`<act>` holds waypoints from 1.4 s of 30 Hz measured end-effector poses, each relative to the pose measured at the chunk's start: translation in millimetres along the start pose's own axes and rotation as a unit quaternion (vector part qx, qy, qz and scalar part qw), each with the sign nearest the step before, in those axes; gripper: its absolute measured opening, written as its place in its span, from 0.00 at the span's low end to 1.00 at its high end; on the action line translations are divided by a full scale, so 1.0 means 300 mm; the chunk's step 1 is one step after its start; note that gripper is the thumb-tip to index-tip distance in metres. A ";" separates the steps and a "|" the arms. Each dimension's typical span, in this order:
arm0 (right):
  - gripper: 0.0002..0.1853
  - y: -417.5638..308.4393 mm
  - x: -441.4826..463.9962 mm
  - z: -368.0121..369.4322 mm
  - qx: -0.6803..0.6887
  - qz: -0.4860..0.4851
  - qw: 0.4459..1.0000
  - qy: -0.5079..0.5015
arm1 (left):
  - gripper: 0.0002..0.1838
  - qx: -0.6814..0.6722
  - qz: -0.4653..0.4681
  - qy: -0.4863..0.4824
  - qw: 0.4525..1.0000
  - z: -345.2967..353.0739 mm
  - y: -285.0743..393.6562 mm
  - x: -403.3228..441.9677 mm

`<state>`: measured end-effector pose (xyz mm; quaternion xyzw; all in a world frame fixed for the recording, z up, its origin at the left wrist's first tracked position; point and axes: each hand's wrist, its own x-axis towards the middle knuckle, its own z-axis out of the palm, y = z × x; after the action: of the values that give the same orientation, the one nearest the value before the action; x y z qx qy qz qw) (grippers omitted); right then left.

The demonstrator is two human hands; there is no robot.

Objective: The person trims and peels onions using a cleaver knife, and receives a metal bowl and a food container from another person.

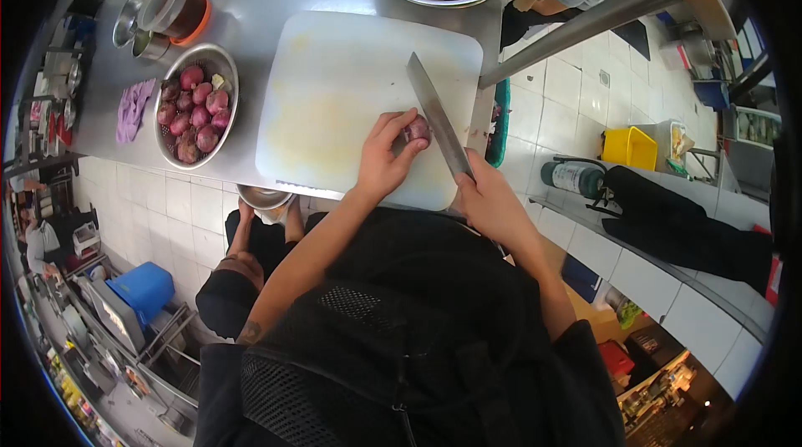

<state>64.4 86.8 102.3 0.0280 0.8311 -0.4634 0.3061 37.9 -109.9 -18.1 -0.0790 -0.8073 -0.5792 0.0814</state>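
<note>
Onion [417, 131]: over right half of cutting board [326, 88], pinched in left hand's [387, 154] grip, partly hidden by fingers; board contact unclear. Right hand's [491, 203] grip closed around knife [437, 115], handle hidden. Left of board: metal bowl [234, 100], unpeeled red onions. Beyond board's far edge: second bowl [434, 2], purple onions, rim cut off by view. Far left of board: plastic tub [164, 6], dark contents, unidentified.

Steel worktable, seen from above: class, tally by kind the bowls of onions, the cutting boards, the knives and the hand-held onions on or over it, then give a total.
Bowls of onions: 2 (left bowl, far bowl)
Cutting boards: 1 (white board)
Knives: 1 (knife, in the right hand)
Hand-held onions: 1 (small onion, in the left hand)
Total: 5
</note>
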 end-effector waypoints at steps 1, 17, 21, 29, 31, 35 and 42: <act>0.19 -0.020 -0.010 -0.004 0.010 0.014 1.000 -0.001 | 0.27 -0.002 0.004 0.000 1.000 -0.002 0.000 -0.001; 0.20 -0.088 -0.096 -0.056 -0.046 0.117 0.989 -0.072 | 0.25 -0.013 0.001 0.001 1.000 -0.015 -0.001 -0.011; 0.19 -0.057 -0.077 -0.060 -0.056 0.068 0.994 -0.068 | 0.25 -0.016 0.018 0.007 1.000 -0.001 -0.005 -0.011; 0.17 0.053 0.195 0.092 -0.111 -0.118 0.986 0.049 | 0.26 -0.003 0.015 0.004 1.000 -0.002 0.001 -0.001; 0.16 0.091 0.241 0.132 -0.114 -0.118 0.983 0.081 | 0.25 -0.008 0.027 0.007 1.000 0.002 -0.005 -0.005; 0.15 0.091 0.244 0.151 -0.110 -0.102 0.984 0.096 | 0.25 0.003 0.005 -0.004 1.000 -0.007 0.005 -0.002; 0.17 0.111 0.254 0.140 -0.065 -0.056 0.992 0.095 | 0.22 0.001 0.009 0.027 1.000 -0.008 -0.009 -0.014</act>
<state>33.9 54.7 20.5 0.0054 0.8852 -0.4196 0.2008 41.5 -113.2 -20.8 -0.0703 -0.8044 -0.5799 0.1080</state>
